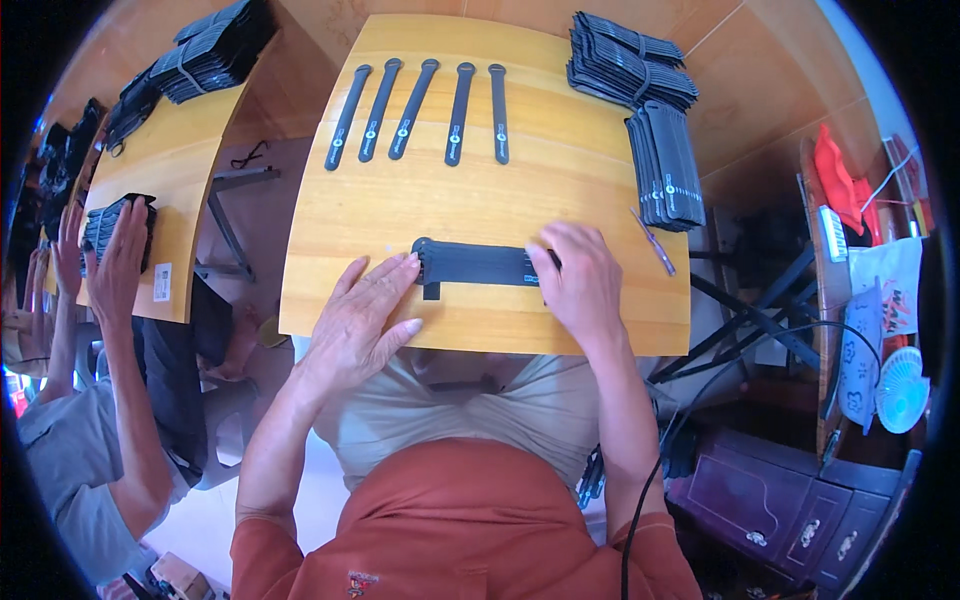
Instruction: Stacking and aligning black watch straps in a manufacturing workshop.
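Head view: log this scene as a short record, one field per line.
Left hand: left hand, fingers spread, at the left end of the black bundle
Right hand: right hand, fingers bent over the bundle's right end; grip unclear
Row beyond: five black strips, side by side and apart
Far right: banded black stack, with a pile of strips nearer the person
Right edge: slim pen-like tool
Left neighbour: co-worker's hands beside another black bundle

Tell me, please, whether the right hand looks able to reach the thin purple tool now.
Probably yes: the right hand is at the dark bundle, with only tabletop between it and the thin purple tool.
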`<action>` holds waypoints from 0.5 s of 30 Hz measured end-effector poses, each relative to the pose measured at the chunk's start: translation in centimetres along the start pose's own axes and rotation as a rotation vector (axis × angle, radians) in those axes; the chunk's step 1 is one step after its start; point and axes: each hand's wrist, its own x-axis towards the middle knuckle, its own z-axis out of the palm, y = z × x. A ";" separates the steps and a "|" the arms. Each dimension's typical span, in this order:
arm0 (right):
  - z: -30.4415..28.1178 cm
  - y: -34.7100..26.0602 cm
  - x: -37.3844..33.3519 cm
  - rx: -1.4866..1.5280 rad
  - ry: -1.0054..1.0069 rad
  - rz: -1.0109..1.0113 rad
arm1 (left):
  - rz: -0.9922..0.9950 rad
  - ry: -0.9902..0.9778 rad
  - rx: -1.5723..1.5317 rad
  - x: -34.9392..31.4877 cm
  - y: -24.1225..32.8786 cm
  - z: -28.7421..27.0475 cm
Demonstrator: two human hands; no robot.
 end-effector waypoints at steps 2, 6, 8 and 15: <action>2.0 1.1 3.0 -0.005 0.092 0.018 | 0.009 -0.025 -0.007 0.3 0.2 0.1; 3.6 0.0 8.8 -0.063 0.075 0.064 | 0.027 -0.013 0.107 0.3 0.4 0.1; 4.3 -0.5 10.6 -0.086 0.021 0.106 | 0.041 0.003 0.133 0.3 0.2 0.4; 4.9 0.0 13.3 -0.278 -0.147 0.187 | 0.028 0.014 0.106 0.2 0.4 0.3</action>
